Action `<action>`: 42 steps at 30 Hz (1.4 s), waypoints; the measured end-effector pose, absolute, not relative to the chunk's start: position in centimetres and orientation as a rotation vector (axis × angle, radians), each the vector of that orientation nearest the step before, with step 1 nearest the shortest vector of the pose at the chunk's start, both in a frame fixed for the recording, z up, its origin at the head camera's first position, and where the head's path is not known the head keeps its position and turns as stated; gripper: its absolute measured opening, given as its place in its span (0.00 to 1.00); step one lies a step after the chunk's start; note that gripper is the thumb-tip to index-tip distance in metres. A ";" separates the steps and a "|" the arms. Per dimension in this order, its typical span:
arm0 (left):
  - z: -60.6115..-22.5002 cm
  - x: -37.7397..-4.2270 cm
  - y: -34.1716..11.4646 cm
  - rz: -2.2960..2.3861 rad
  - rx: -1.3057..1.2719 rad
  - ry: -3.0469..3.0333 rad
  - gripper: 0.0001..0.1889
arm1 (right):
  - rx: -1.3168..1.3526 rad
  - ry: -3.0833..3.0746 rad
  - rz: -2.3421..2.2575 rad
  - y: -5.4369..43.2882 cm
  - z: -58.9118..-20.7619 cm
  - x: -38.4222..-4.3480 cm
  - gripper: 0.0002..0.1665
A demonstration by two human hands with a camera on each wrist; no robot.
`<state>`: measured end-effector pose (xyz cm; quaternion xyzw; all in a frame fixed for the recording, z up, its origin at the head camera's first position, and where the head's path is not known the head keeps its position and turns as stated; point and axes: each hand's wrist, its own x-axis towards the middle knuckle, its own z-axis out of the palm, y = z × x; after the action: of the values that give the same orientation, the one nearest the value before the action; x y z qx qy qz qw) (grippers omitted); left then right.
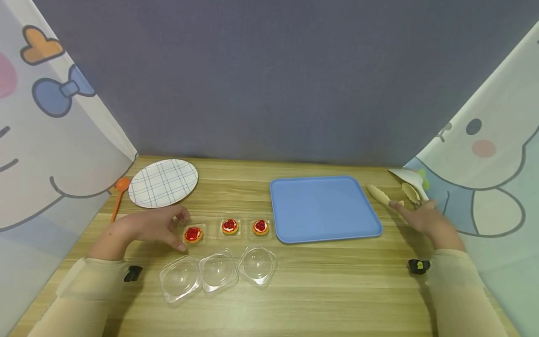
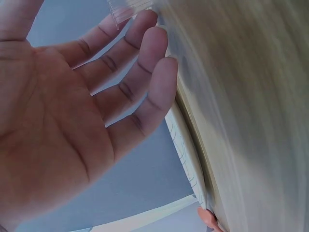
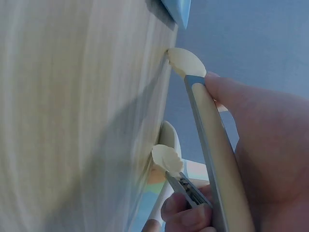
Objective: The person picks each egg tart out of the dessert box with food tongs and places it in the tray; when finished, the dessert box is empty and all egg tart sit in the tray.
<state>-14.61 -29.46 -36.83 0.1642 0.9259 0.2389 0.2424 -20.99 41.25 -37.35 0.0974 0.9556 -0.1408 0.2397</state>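
In the head view my left hand is beside the leftmost small red-topped tart, which sits in a clear plastic base. Its thumb and fingers are spread, with a gap between them facing the tart. A clear plastic edge overlaps the fingertips in the left wrist view. Over at the right, my right hand grips a pair of tongs with cream scalloped tips. The tongs' arms stand wide apart, thumb along one and curled fingers at the other. Two more tarts stand in a row with the first.
Three clear domed lids lie in front of the tarts. A blue tray lies right of centre, a checked plate at back left. An orange spoon is by the left wall; a white utensil lies behind the tongs.
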 end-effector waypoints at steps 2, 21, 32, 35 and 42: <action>-36.9 -14.6 -29.5 0.656 0.459 2.535 0.43 | 0.261 2.617 -0.375 41.2 -37.4 -21.1 0.84; -37.0 -14.6 -29.4 0.676 0.463 2.518 0.39 | 0.185 2.890 -0.368 36.4 -33.4 -19.3 0.81; -37.1 -14.8 -29.3 0.691 0.465 2.514 0.39 | -0.010 3.116 -0.383 29.3 -33.2 -18.4 0.66; -37.1 -14.8 -29.3 0.682 0.466 2.520 0.39 | -0.078 3.161 -0.372 27.4 -33.1 -18.1 0.63; -37.3 -14.9 -29.4 0.691 0.457 2.511 0.39 | -0.332 3.202 -0.408 23.5 -33.2 -17.6 0.49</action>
<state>-14.87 -29.41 -37.28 0.1676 0.9204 0.2533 0.2462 -17.58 23.50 -33.16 -0.1023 0.9855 -0.1255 -0.0515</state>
